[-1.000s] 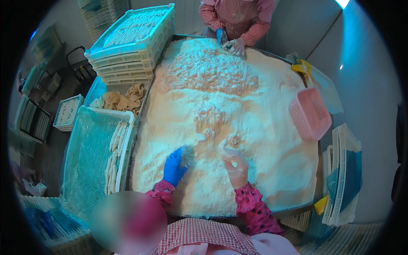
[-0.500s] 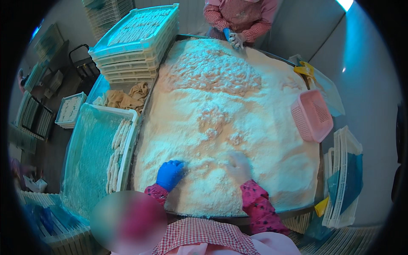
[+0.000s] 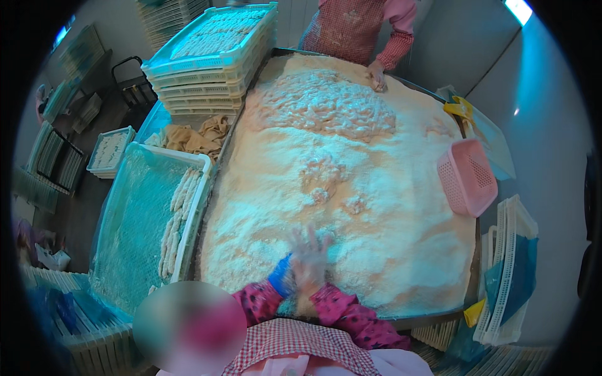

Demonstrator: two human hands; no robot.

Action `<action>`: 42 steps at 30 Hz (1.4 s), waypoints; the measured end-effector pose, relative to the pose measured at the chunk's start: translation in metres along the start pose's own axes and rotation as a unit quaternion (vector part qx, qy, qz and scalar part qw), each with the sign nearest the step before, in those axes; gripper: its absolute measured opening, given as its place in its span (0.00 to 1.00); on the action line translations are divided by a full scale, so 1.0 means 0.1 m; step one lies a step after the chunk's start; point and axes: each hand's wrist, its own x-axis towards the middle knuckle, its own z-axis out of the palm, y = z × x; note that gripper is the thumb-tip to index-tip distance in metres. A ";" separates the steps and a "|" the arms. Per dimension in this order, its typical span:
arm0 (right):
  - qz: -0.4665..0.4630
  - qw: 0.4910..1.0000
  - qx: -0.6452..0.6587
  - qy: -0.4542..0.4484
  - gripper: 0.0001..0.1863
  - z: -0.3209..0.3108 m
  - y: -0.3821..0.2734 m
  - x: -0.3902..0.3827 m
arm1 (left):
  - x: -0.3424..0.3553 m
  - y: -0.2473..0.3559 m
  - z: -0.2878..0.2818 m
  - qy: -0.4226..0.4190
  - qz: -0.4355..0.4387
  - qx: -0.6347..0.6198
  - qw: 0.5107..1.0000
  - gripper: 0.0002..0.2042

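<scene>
Near the front of the table, my two hands meet above a wide bed of pale flour-like powder. My right hand, in a whitish dusted glove, has its fingers spread upward and is smeared by motion. Against its wrist side lies my left hand in a blue glove, its fingers mostly hidden. Neither shows anything held. Small coated pieces, perhaps meat, form a clump and a smaller one beyond my hands. A large mound of similar pieces covers the far part of the bed.
On the left, a tray lined with clear film holds rows of pale coated strips. Farther back are a brown cloth and stacked filled trays. A pink basket sits at the right edge. Opposite, a co-worker's hand touches the powder.
My hands have lifted from separate places on the powder and come together in front of me, with my right fingers spreading. The co-worker's clasped hands have parted, one reaching the powder.
</scene>
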 end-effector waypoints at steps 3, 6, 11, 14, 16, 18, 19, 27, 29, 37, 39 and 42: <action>0.043 0.995 0.078 0.040 0.31 -0.02 0.15 -0.03 | -0.08 0.48 0.90 0.039 -0.074 -0.065 0.994 0.27; 0.004 0.957 0.283 0.055 0.33 -0.06 -0.01 0.05 | -0.08 0.27 1.04 0.021 0.214 0.085 0.973 0.32; 0.066 0.983 0.165 -0.048 0.29 -0.10 0.38 0.10 | 0.08 1.12 0.49 0.150 -0.043 0.159 0.975 0.20; 0.150 0.970 0.187 -0.040 0.23 0.00 0.81 -0.16 | 0.12 1.38 0.65 0.084 0.064 0.610 0.785 0.18; 0.161 0.955 0.249 0.026 0.20 -0.04 0.75 -0.13 | 0.12 1.34 0.55 -0.010 0.187 0.878 0.441 0.17; 0.148 0.963 0.196 0.112 0.17 -0.11 0.63 -0.09 | 0.16 1.26 0.56 0.001 0.043 0.880 0.472 0.16; 0.133 0.971 0.187 0.070 0.18 -0.10 0.62 -0.12 | 0.18 1.24 0.56 0.019 -0.010 0.850 0.527 0.17; 0.024 0.983 0.174 0.052 0.28 -0.05 0.01 -0.08 | -0.19 0.49 0.70 -0.090 -0.070 0.231 0.966 0.25; 0.068 0.978 0.175 0.091 0.29 -0.01 0.03 -0.01 | -0.24 0.55 0.67 0.046 -0.193 0.068 0.978 0.24; 0.110 0.980 0.162 0.036 0.30 0.14 0.41 0.02 | -0.09 1.13 0.70 0.168 -0.103 -0.079 0.977 0.21; 0.016 0.983 0.161 -0.086 0.27 0.11 0.44 -0.11 | -0.09 1.52 0.44 0.030 0.002 -0.135 0.990 0.23; 0.001 0.960 0.265 -0.095 0.25 0.03 0.25 -0.20 | -0.04 2.43 0.34 0.122 0.221 0.043 0.967 0.24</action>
